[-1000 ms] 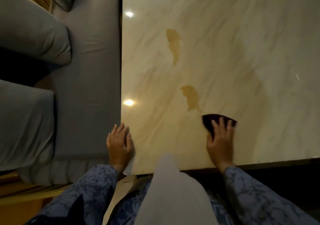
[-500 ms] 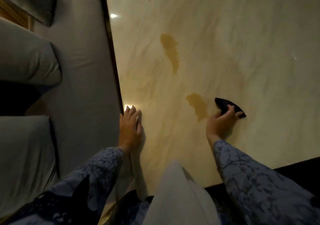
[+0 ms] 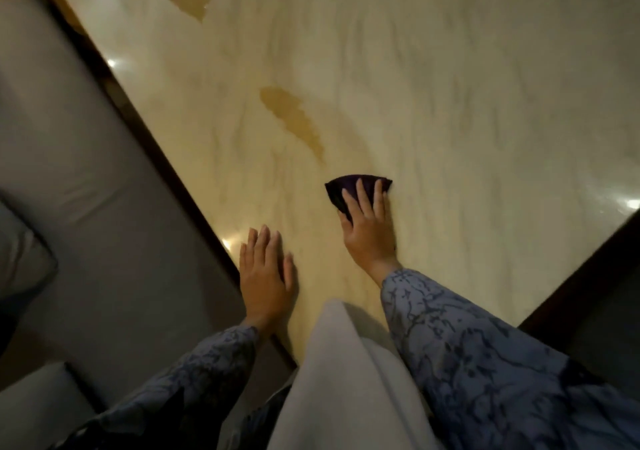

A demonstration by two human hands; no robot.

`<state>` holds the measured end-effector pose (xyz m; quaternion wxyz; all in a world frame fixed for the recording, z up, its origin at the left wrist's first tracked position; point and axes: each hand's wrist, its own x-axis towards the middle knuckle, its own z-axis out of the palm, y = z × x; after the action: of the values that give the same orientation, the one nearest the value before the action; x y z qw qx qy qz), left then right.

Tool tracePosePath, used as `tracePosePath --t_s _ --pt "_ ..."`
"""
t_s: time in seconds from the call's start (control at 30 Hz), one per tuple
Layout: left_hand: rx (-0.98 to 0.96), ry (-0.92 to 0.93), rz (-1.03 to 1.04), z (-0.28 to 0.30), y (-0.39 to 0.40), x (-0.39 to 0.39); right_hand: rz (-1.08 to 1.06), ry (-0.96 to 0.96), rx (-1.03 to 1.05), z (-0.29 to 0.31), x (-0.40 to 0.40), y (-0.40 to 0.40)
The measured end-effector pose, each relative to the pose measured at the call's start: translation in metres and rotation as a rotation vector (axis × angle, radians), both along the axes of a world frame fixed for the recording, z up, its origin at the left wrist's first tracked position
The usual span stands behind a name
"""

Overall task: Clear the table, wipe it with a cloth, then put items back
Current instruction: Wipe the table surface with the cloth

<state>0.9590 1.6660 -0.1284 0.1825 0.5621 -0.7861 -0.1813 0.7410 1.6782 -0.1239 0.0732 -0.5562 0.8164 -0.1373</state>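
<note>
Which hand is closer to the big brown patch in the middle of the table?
The right hand. It presses the dark cloth just below the brown patch. The left hand lies flat near the table's edge, farther away.

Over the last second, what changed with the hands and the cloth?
The right hand swept the dark cloth farther onto the table, past the nearest brown patch, and now presses it with flat fingers. The left hand stays flat near the table's edge. The farther brown patch is unwiped.
</note>
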Motion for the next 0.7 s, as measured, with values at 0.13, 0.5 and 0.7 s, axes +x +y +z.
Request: tracePosePath --t_s 0.13,0.5,0.7 --pt "-0.011 -0.038 -0.032 0.005 0.001 -0.002 -0.211 0.003 0.018 0.001 -0.036 0.052" --pt "0.061 -0.153 -0.045 0.006 -0.002 -0.002 -0.647 -0.034 0.052 0.006 -0.03 0.175" --pt "0.094 -0.17 -0.072 0.01 -0.001 0.002 -0.553 -0.003 0.01 0.003 0.05 0.205"
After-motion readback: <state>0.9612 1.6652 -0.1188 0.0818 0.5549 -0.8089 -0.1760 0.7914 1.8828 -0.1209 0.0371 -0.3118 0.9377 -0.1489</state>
